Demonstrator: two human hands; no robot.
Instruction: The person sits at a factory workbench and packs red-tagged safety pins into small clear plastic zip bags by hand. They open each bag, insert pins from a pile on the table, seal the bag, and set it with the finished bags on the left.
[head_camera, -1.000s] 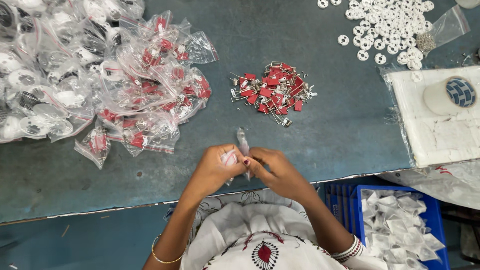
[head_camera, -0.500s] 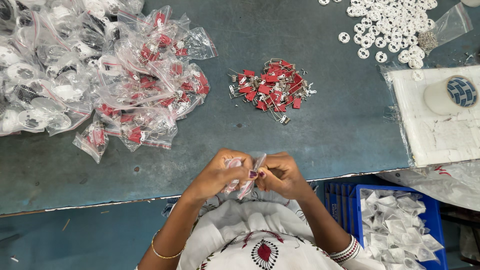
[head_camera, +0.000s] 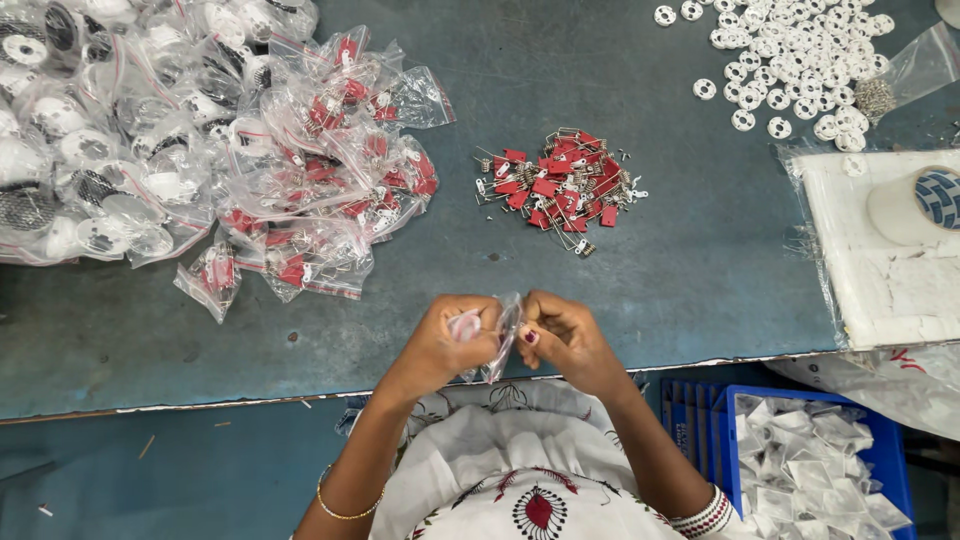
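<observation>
Head view: left hand (head_camera: 447, 340) and right hand (head_camera: 560, 335) each pinch a side of a small clear bag (head_camera: 497, 340), grip closed on its mouth, held at the bench (head_camera: 600, 280) edge just below the red tags (head_camera: 560, 190), within easy reach.

Both hands (head_camera: 510, 340) lowered the small clear bag (head_camera: 500, 335).

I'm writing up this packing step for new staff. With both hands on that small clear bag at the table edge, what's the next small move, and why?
Probably pinch the small clear bag shut along its top. Both the left hand and the right hand grip it between them, something pale shows inside, and the pile of filled bags to the left looks closed. Whether this one is already sealed is unclear.
</observation>
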